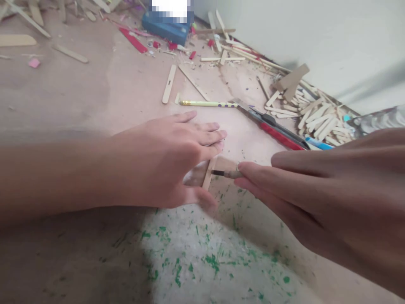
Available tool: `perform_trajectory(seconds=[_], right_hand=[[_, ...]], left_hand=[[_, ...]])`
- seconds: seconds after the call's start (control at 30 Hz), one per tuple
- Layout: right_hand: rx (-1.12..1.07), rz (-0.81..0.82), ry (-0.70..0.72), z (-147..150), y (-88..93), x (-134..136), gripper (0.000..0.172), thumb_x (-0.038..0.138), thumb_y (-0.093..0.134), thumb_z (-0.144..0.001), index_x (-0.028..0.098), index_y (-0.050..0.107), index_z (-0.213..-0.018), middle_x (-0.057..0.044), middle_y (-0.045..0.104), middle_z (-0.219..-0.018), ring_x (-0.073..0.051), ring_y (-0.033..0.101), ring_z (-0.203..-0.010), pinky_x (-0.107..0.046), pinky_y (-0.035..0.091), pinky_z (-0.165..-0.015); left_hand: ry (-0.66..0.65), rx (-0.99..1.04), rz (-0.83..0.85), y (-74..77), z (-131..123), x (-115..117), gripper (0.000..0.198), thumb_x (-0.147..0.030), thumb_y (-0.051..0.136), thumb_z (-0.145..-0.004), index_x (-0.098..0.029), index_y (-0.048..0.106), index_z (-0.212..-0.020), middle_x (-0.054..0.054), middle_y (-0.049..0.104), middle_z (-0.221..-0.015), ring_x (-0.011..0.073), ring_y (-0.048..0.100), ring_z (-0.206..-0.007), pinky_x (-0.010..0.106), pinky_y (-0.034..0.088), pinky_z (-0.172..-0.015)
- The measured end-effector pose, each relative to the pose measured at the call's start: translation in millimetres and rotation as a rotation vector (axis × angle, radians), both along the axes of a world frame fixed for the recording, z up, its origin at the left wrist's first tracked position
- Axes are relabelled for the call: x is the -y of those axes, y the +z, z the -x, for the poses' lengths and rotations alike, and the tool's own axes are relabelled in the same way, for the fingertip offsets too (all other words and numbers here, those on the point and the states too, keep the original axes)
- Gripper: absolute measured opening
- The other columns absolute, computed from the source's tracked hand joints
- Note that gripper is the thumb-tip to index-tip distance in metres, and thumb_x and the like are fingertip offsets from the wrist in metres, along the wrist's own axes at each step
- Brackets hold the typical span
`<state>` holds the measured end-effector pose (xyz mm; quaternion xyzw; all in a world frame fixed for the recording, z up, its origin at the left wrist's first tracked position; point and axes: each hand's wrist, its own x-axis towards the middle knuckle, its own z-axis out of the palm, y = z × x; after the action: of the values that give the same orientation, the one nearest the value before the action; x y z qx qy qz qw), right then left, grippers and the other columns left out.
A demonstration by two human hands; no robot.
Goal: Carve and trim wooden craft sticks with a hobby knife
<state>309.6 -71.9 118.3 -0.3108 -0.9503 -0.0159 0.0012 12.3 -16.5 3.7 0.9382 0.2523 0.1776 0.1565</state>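
Observation:
My left hand [182, 150] lies over a wooden craft stick [207, 175] on the table, its fingers stretched forward. The index finger covers the stick's far end and the thumb is by its near end, holding it down. From the right, my right hand [294, 181] pinches a slim tool [232, 174] with a pale collar and a dark narrow tip. That tip touches the stick's side or top, between my left thumb and index finger. Whether it is a blade or a brush I cannot tell.
Beyond my hands lie a pale pencil [205, 103], a red and black utility knife [275, 131] and a slotted craft stick [169, 84]. A pile of cut sticks [319, 116] sits at the right by the wall. A blue block [166, 29] stands among scraps at the back. Green paint marks [211, 261] speckle the near surface.

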Motion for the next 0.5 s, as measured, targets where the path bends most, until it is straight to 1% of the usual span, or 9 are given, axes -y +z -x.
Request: perform_trajectory(seconds=[0.07,0.13,0.2,0.27,0.33,0.4,0.43,0.5], right_hand=[[-0.046,0.001,0.036,-3,-7.4,0,0.023,0.034,0.059,-0.133,0.032,0.08,-0.124,0.003,0.076,-0.08,-0.022,0.054,-0.058,-0.051,0.031,-0.061],[-0.082,-0.017,0.012,-6,-18.4,4,0.018,0.032,0.059,-0.136,0.03,0.076,-0.13,0.005,0.074,-0.078,-0.02,0.058,-0.056,-0.048,0.034,-0.057],[-0.121,-0.036,-0.01,-8,-29.8,11,0.015,0.03,0.059,-0.137,0.027,0.074,-0.139,0.007,0.071,-0.076,-0.017,0.057,-0.054,-0.047,0.034,-0.054],[-0.165,-0.032,-0.032,-8,-39.0,18,0.014,0.028,0.061,-0.137,0.025,0.072,-0.146,0.006,0.074,-0.08,-0.015,0.058,-0.054,-0.044,0.038,-0.052],[-0.184,-0.016,-0.093,-7,-45.2,24,0.015,0.028,0.065,-0.136,0.026,0.072,-0.148,0.005,0.083,-0.09,-0.014,0.064,-0.058,-0.042,0.045,-0.054],[-0.198,-0.007,-0.14,-9,-48.7,27,0.017,0.032,0.067,-0.136,0.029,0.073,-0.151,0.003,0.088,-0.097,-0.015,0.069,-0.062,-0.043,0.049,-0.056],[-0.206,-0.009,-0.146,-10,-49.5,27,0.017,0.034,0.068,-0.136,0.03,0.074,-0.151,0.003,0.089,-0.098,-0.016,0.069,-0.061,-0.043,0.049,-0.055],[-0.197,-0.008,-0.104,-15,-48.9,24,0.019,0.033,0.068,-0.135,0.029,0.075,-0.152,0.004,0.088,-0.094,-0.017,0.065,-0.057,-0.044,0.048,-0.054]], left_hand=[[0.013,-0.008,0.023,1.5,0,2,0.099,-0.082,0.099,-0.109,-0.015,0.08,-0.179,0.021,0.071,-0.191,0.044,0.068,-0.184,0.063,0.04,-0.166],[0.02,-0.008,0.02,0.6,0,4,0.096,-0.081,0.094,-0.113,-0.013,0.079,-0.179,0.02,0.071,-0.191,0.0416,0.069,-0.184,0.061,0.04,-0.166],[0.036,0.01,-0.031,-2.3,1,7,0.089,-0.079,0.087,-0.119,-0.012,0.078,-0.178,0.017,0.072,-0.191,0.0377,0.069,-0.184,0.058,0.041,-0.166],[0.059,0.037,-0.081,-4.7,2,8,0.091,-0.084,0.083,-0.119,-0.014,0.078,-0.177,0.013,0.073,-0.191,0.0356,0.07,-0.183,0.056,0.04,-0.166],[0.047,0.025,-0.065,-4.6,3,6,0.1,-0.092,0.086,-0.114,-0.017,0.078,-0.179,0.013,0.07,-0.193,0.0376,0.069,-0.184,0.057,0.039,-0.167],[0.029,-0.01,0.003,-2.0,2,2,0.104,-0.097,0.089,-0.107,-0.022,0.08,-0.179,0.012,0.067,-0.196,0.041,0.067,-0.186,0.059,0.038,-0.168],[0.021,-0.027,0.038,-0.6,2,1,0.103,-0.097,0.091,-0.106,-0.025,0.082,-0.179,0.011,0.065,-0.197,0.0426,0.066,-0.186,0.06,0.037,-0.169],[0.005,-0.03,0.071,1.0,2,0,0.102,-0.097,0.092,-0.105,-0.026,0.083,-0.177,0.011,0.064,-0.198,0.0449,0.065,-0.186,0.063,0.036,-0.17]])
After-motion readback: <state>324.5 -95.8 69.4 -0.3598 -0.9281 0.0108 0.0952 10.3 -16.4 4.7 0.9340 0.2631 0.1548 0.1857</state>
